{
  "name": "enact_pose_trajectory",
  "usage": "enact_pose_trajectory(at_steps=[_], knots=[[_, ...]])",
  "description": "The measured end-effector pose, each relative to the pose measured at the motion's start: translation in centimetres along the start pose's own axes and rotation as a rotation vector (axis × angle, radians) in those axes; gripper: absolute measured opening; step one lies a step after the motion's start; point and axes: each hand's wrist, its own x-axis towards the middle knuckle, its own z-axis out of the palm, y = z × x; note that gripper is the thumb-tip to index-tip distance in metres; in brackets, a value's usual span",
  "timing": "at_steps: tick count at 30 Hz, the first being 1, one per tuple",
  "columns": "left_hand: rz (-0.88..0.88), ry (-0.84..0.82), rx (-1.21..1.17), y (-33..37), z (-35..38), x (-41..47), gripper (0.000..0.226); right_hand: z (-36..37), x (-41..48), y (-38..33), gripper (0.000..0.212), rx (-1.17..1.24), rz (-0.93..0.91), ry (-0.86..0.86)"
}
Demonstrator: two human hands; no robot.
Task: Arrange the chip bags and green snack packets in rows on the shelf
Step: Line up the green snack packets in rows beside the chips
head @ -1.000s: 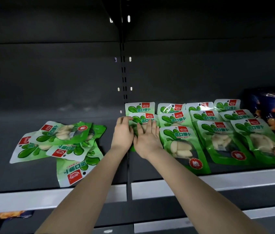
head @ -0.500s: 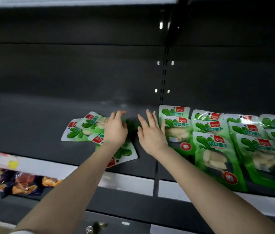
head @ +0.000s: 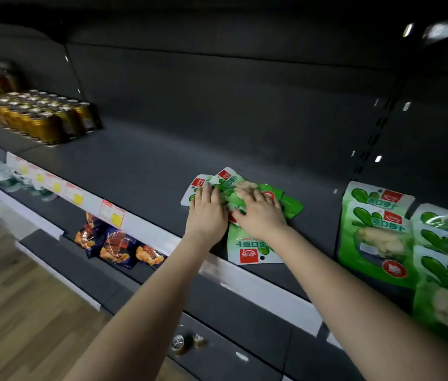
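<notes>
The left hand (head: 206, 213) and right hand (head: 261, 215) have moved onto loose packets (head: 247, 248) near the shelf (head: 135, 166) front edge, fingers flat; probably light and slippery, so pinch edges.

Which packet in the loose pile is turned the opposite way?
The green packet nearest the shelf edge: its red logo is at the near end, not the far.

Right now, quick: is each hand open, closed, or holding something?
Left hand: open, fingers flat on the loose green snack packets.
Right hand: open, fingers spread on the same packets; no grip visible.
</notes>
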Motion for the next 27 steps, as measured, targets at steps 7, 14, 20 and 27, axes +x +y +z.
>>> enact_pose_trajectory(at_steps=[7, 14, 20, 27], knots=[[-0.004, 0.084, 0.000, 0.0, -0.2, -0.1, 0.051, 0.2, -0.4, 0.0, 0.051, -0.071, 0.013, 0.153], [0.066, 0.080, -0.131, 0.1, -1.3, -0.3, 0.051, 1.2, -2.1, -0.3, 0.051, -0.115, -0.303, 0.536], [-0.140, 0.168, -0.399, 0.0, -2.0, -0.1, 0.029, 1.7, -3.1, -1.5, 0.053, -0.114, -0.520, 0.451], [-0.218, 0.245, -0.682, -0.1, -3.2, -1.0, 0.022, -0.5, -4.2, -0.2, 0.038, 0.097, -0.552, 0.485]])
